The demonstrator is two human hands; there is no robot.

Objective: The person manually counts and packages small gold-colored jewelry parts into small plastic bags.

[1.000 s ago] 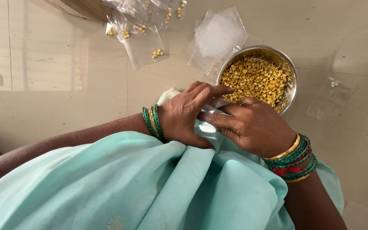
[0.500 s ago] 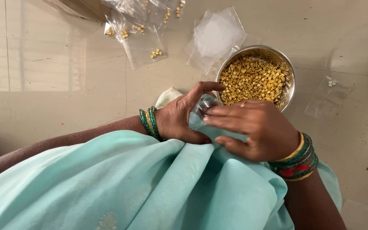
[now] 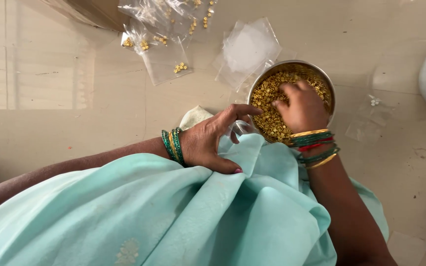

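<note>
Right hand (image 3: 299,106): fingers curled down into the gold beads (image 3: 272,106) filling the steel bowl (image 3: 327,86), tips buried, so whether they pinch any cannot be told; beads look tiny, hard, light and slippery, best scooped or pinched several at once. Left hand (image 3: 213,143): fingers loosely bent, thumb on the teal cloth (image 3: 183,216), fingertips at a thin clear bag (image 3: 242,129) beside the bowl rim; the bag looks limp and slick, best held at its open edge.
</note>
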